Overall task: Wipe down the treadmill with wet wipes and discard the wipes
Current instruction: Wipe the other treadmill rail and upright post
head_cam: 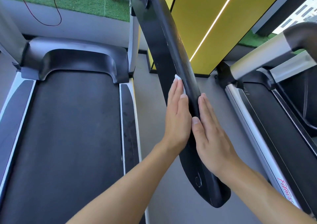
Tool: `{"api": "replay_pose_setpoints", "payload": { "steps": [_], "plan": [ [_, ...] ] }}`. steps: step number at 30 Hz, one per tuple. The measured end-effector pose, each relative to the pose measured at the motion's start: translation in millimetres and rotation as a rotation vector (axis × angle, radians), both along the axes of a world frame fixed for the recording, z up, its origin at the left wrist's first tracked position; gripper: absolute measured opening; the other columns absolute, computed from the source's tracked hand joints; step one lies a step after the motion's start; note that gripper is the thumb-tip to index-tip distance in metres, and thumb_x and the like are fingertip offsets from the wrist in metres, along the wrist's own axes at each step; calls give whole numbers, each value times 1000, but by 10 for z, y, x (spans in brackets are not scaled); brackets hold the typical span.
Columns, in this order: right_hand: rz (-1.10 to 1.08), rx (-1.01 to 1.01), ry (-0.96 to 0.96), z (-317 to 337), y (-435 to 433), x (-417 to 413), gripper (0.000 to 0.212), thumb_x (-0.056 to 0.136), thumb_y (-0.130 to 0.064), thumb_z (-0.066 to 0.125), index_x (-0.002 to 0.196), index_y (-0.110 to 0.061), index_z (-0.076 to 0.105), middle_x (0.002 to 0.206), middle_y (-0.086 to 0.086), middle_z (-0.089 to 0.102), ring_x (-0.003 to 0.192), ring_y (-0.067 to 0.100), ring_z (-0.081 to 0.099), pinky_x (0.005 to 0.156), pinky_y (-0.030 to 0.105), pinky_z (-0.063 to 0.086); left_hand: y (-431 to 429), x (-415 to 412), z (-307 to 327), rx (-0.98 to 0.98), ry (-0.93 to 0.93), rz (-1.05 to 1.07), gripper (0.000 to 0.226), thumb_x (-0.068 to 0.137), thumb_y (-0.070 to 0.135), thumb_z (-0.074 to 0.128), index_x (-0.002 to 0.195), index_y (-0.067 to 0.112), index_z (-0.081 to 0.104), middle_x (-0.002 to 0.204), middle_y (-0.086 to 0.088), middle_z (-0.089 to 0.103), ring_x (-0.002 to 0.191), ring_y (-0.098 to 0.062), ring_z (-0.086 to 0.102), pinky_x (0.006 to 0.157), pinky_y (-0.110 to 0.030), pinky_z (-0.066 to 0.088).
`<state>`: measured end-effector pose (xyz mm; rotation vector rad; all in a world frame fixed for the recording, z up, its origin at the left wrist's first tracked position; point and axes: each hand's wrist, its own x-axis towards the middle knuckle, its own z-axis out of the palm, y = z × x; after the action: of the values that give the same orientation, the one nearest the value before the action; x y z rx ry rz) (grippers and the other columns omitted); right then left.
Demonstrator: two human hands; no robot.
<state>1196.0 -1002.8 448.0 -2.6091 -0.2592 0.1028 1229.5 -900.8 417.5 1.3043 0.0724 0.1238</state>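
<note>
Bare arms (pixel 123 186) stretched up from the near edge. The left hand (pixel 178 119) lay flat, fingers straight and together, pressing a white wipe (pixel 177 79) on the left side of the black rail (pixel 164 40). The right hand (pixel 211 138) lay flat too, on the right side, a bit nearer; I could not tell if it had a wipe. The long rail ran near to far between them. More rail lay past the fingertips, so a push away looked next. The belt (pixel 68 121) sat left.
</note>
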Motion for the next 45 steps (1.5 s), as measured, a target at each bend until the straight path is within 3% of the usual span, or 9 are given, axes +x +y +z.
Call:
{"api": "replay_pose_setpoints", "payload": {
  "steps": [16, 22, 25, 30, 32, 35, 38, 43, 45],
  "plan": [
    [-11, 5, 16, 28, 9, -40, 66, 98, -53, 14, 158, -30, 0, 160, -28, -9, 139, -23, -9, 103, -6, -2, -54, -459, -399, 62, 131, -127, 51, 109, 23, 22, 157, 34, 9, 162, 25, 7, 146, 11, 8, 124, -29, 10],
    [-14, 4, 19, 33, 4, -47, 66, 99, -55, 13, 158, -29, 1, 160, -27, -7, 136, -26, -9, 100, -7, -1, -83, -178, -473, -21, 220, -35, 49, 103, 22, 33, 152, 21, 34, 161, 5, 30, 147, -7, 26, 123, -32, 21],
    [-16, 3, 16, 35, 14, -42, 68, 98, -56, 11, 158, -27, 3, 160, -26, -6, 135, -27, -9, 99, -8, -1, -34, -531, -561, 75, 196, 96, 48, 97, -2, 45, 139, 20, 52, 140, 14, 52, 127, 12, 44, 112, -15, 33],
    [-28, 6, 23, 35, 17, -43, 76, 90, -58, 12, 158, -28, 2, 162, -25, -6, 132, -29, -10, 97, -9, -2, 212, -253, -558, 8, 345, 237, 37, 95, -3, 46, 100, 24, 70, 126, 6, 59, 100, 10, 58, 75, -2, 42],
    [-34, 5, 25, 33, 15, -52, 75, 90, -58, 13, 158, -29, 2, 162, -25, -6, 132, -30, -10, 96, -9, -2, 262, -150, -460, -33, 316, 295, 40, 95, -4, 47, 84, 26, 71, 124, 9, 59, 104, 9, 57, 75, -1, 41],
    [-36, 1, 27, 32, 14, -58, 74, 91, -57, 13, 158, -29, 1, 161, -26, -7, 130, -30, -11, 95, -10, -2, 283, 8, -309, 20, 335, 349, 38, 95, 2, 50, 84, 30, 73, 115, 11, 56, 99, 5, 57, 81, -10, 42],
    [-37, 6, 24, 25, 17, -54, 77, 89, -60, 12, 158, -29, 1, 161, -26, -6, 131, -30, -11, 96, -9, -2, 228, 60, -199, 25, 246, 289, 29, 95, 1, 48, 94, 20, 69, 87, -2, 65, 57, 0, 50, 54, -14, 43],
    [-35, 31, 17, 15, 11, -53, 78, 88, -61, 12, 158, -28, 3, 162, -24, -5, 132, -29, -10, 98, -8, 0, 72, -31, -130, 138, 116, 72, 38, 95, 3, 35, 124, 22, 50, 116, 4, 59, 97, 0, 57, 83, -15, 48],
    [-40, 45, 23, 18, 7, -51, 78, 88, -61, 12, 158, -29, 3, 162, -25, -5, 133, -29, -9, 99, -8, 0, 73, -12, -32, 105, 104, -25, 32, 98, 10, 30, 114, 25, 54, 118, 6, 54, 115, 0, 47, 92, -8, 38]
  ]
}}
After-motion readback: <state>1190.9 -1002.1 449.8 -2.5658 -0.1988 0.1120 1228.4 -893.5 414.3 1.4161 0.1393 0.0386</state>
